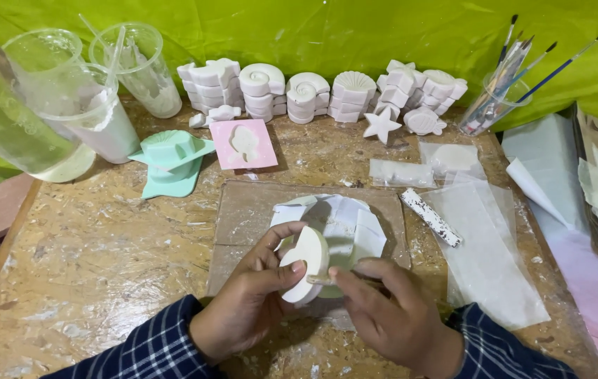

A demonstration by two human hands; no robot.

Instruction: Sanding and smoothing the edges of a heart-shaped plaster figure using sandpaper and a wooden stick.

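Head view: the left hand grips a white plaster cast on edge, just before the shell mould. The right hand pinches a small tool against its rim, seemingly trimming; turning the cast steadily seems called for.

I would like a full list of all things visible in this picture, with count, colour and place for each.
round plaster cast: one, white, held on edge between both hands
small tool: one, pale, at the cast's rim, in the right hand
paper plate: one, white, behind the cast
plaster shapes: many, white, stacked in a row at the back
star cast: one, white, before the row
moulds: green, stacked, back left
pink mould: one, beside the green ones
plastic cups: several, clear, far left
brushes: several, in a cup, back right
plastic bags: several, clear, right
table: one, brown chipboard
left hand: one
right hand: one
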